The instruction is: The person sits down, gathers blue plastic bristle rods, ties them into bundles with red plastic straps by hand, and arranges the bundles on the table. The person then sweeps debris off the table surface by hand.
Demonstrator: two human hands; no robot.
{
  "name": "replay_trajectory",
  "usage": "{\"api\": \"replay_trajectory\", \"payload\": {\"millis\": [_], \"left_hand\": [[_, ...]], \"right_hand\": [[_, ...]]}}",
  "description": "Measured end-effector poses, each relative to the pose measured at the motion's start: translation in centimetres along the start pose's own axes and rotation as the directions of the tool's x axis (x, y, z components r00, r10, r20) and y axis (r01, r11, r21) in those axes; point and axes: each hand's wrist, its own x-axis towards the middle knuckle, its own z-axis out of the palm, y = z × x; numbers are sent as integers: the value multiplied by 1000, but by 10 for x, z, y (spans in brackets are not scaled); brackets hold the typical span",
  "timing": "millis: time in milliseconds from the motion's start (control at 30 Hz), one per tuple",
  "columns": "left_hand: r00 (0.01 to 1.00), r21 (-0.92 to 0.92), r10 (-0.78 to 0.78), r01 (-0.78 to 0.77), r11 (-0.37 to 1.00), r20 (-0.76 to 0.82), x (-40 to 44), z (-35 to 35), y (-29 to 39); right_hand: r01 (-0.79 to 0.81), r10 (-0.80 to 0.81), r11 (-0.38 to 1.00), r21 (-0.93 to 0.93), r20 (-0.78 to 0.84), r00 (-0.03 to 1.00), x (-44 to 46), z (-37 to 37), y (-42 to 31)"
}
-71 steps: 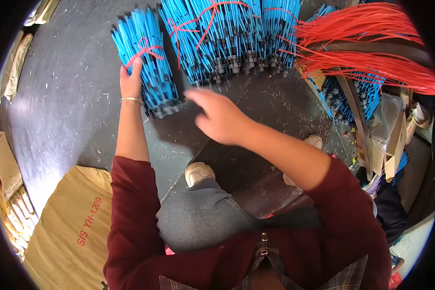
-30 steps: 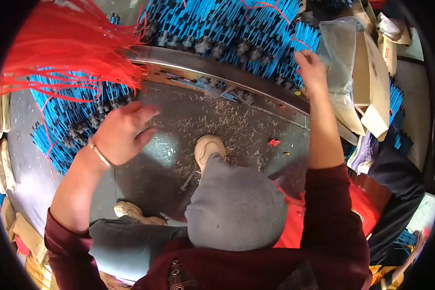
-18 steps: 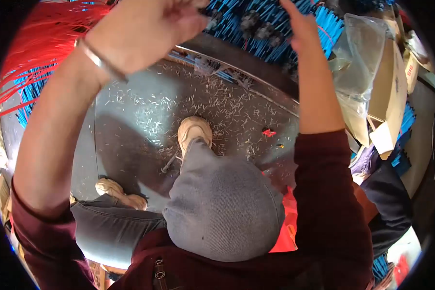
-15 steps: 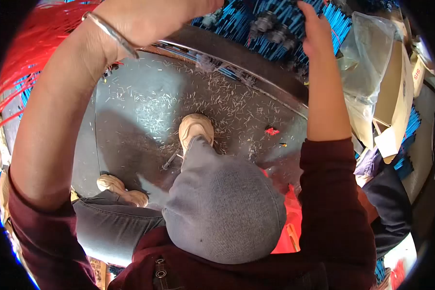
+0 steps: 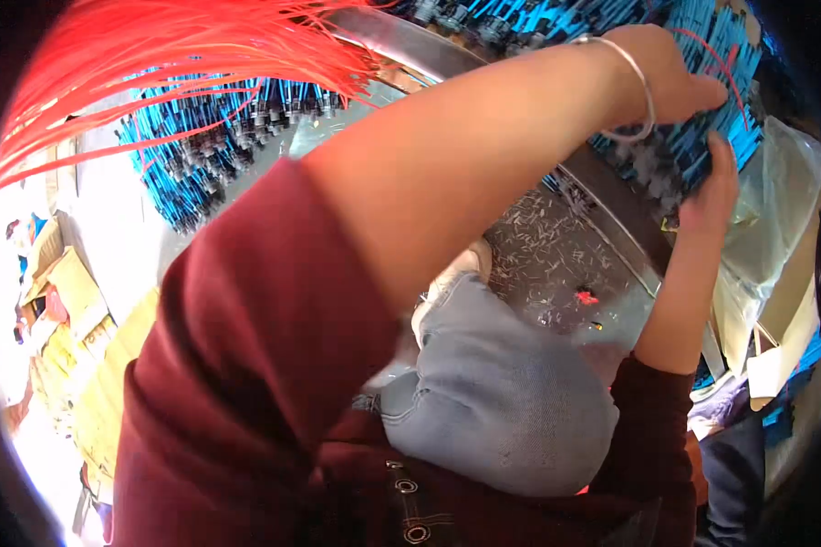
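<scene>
My left hand point(image 5: 670, 77), with a metal bangle at the wrist, reaches across to the upper right. Its fingers are curled over a dense bundle of thin blue strands point(image 5: 716, 41) with dark ends; what they pinch is hidden. A thin red strand point(image 5: 732, 59) loops over the blue strands beside its fingertips. Just below, my right hand point(image 5: 713, 196) is at the lower side of the same bundle, thumb raised, other fingers mostly out of sight. Dark knobby ends point(image 5: 652, 169) of the strands hang between the two hands.
A big spread of red strands point(image 5: 182, 55) lies at upper left above more blue bundles point(image 5: 178, 173). The dark curved table edge point(image 5: 611, 201) runs below my hands. A carton with a clear plastic liner point(image 5: 784, 237) stands at right. Small clippings litter the floor point(image 5: 556, 246).
My view has turned left, bringing in more red strands and blue bundles. My left hand has crossed to the right, beside my right hand, and a red strand now shows over the blue bundle.
</scene>
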Motion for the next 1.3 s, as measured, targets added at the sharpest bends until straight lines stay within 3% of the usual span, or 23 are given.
{"api": "replay_trajectory", "payload": {"millis": [33, 100, 133, 200, 300, 433, 500, 567, 600, 633, 667, 733, 833, 900, 967, 1000, 1033, 1133, 1267, 1300], "left_hand": [[1000, -42, -23, 23, 999, 1, 9, 6, -6], [999, -137, -41, 44, 990, 24, 28, 23, -1], [999, -97, 27, -30, 995, -30, 36, 30, 0], [978, 1, 147, -148, 989, -149, 38, 26, -3], [963, -336, 265, -263, 905, -40, 31, 4, 16], [932, -552, 356, -263, 791, 66, 37, -16, 37], [895, -674, 428, -241, 698, 123, 30, -34, 48], [901, -643, 432, -307, 702, 42, 30, -36, 50], [911, -508, 407, -378, 774, -58, 33, -31, 54], [914, -475, 394, -393, 788, -102, 30, -34, 48], [914, -440, 380, -404, 802, -146, 25, -39, 45], [923, -607, 366, -358, 710, -117, -7, -47, 35], [931, -807, 361, -259, 530, -62, -72, -47, 20], [929, -821, 370, -227, 524, -21, -113, -56, -3], [955, -675, 295, -222, 703, -6, -170, -71, -32], [972, -685, 236, -181, 705, -13, -189, -72, -44], [984, -697, 176, -140, 703, -20, -207, -74, -58], [995, -847, -60, 104, 521, 85, -274, -73, -83], [926, -834, -244, -117, 540, -288, -337, -61, -105], [910, -784, -292, -56, 619, -295, -345, -67, -106]], "right_hand": [[-47, 41, 996, 81, 73, 996, 9, 1, -2], [119, -121, 991, -62, -27, 992, 6, 16, -6], [171, -187, 973, -153, -101, 977, 22, 9, 8], [227, -241, 969, -100, -169, 956, 18, 18, 2], [338, -347, 938, -78, -236, 908, 30, 22, 4], [542, -536, 839, -55, -265, 802, 19, 29, -31], [574, -585, 811, -117, -207, 784, 4, 23, -59], [544, -537, 838, 30, -126, 834, -13, 7, -82], [507, -500, 860, 53, -105, 860, -23, -5, -90], [537, -548, 836, -112, -126, 827, -29, -28, -88], [537, -554, 829, -154, -108, 825, -41, -52, -82], [447, -470, 877, 179, 124, 874, -94, -44, -60], [734, -669, 641, -224, 306, 678, -143, -39, -15], [723, -586, 598, -346, 427, 689, -167, -28, 5], [546, -320, 762, -348, 531, 785, -197, -18, 22], [450, -184, 817, -360, 576, 796, -215, -12, 31], [433, -145, 833, -344, 619, 772, -217, -3, 39], [517, 0, 771, -370, 813, 582, -232, 16, 46], [724, 115, 606, -329, 937, 329, -236, 60, 42], [696, 119, 652, -300, 947, 297, -239, 72, 43]]}}
